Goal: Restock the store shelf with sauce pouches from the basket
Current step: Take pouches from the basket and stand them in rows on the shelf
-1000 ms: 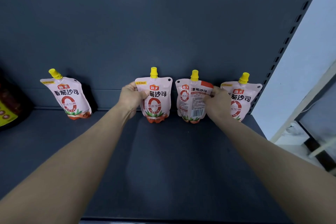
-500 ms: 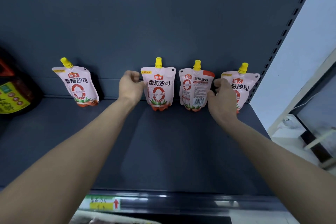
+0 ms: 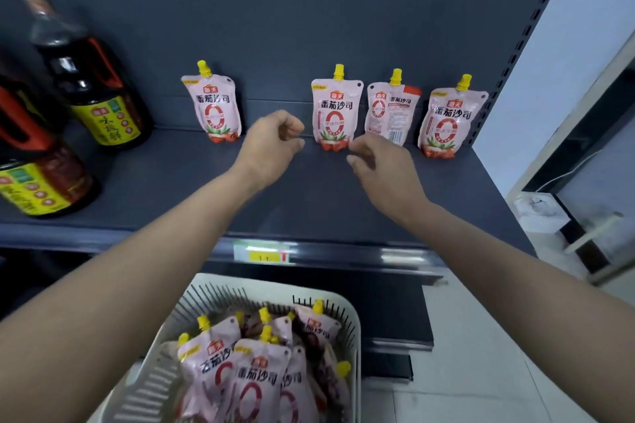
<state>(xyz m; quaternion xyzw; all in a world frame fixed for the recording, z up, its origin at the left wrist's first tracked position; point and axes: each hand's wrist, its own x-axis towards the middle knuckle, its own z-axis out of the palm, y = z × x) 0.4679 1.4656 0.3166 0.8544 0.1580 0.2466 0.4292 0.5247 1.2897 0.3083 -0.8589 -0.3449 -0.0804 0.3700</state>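
Several pink sauce pouches with yellow caps stand against the back wall of the dark shelf (image 3: 309, 209): one apart at the left (image 3: 214, 106), then two close together (image 3: 336, 110) (image 3: 391, 110), the second showing its back label, and one at the far right (image 3: 450, 120). My left hand (image 3: 271, 148) hovers over the shelf between the left pouch and the middle ones, fingers loosely curled, holding nothing. My right hand (image 3: 381, 165) hangs in front of the two middle pouches, fingers relaxed, empty. A white slatted basket (image 3: 355, 326) below the shelf holds several more pouches (image 3: 254, 378).
Two large dark sauce bottles with red handles stand at the shelf's left end (image 3: 92, 79) (image 3: 31, 154). A yellow price tag (image 3: 264, 255) sits on the shelf's front rail. The perforated upright (image 3: 515, 51) bounds the shelf at the right; pale floor lies beyond.
Both hands have let go of the two middle pouches and drawn back toward me. The view has tilted down, so the basket and the bottles now show.
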